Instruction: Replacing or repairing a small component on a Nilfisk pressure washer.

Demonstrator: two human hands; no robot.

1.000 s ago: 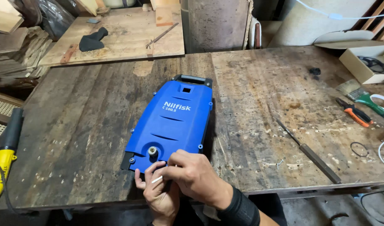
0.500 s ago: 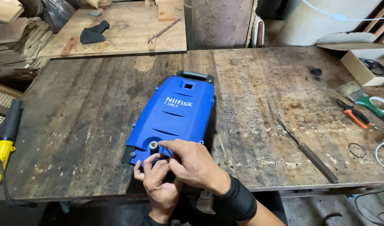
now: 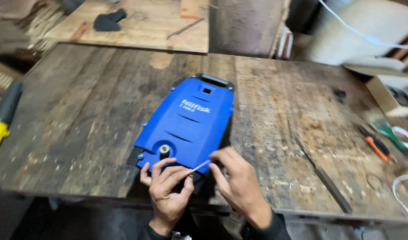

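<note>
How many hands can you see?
2. The left hand rests on the near end of the blue cover. The right hand is beside it, and both pinch a thin pale strip between them.

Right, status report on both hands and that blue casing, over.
Left hand and right hand pinch a thin pale strip between them. Blue casing flat on the wooden bench. Long metal file lies to the right, apart.
</note>
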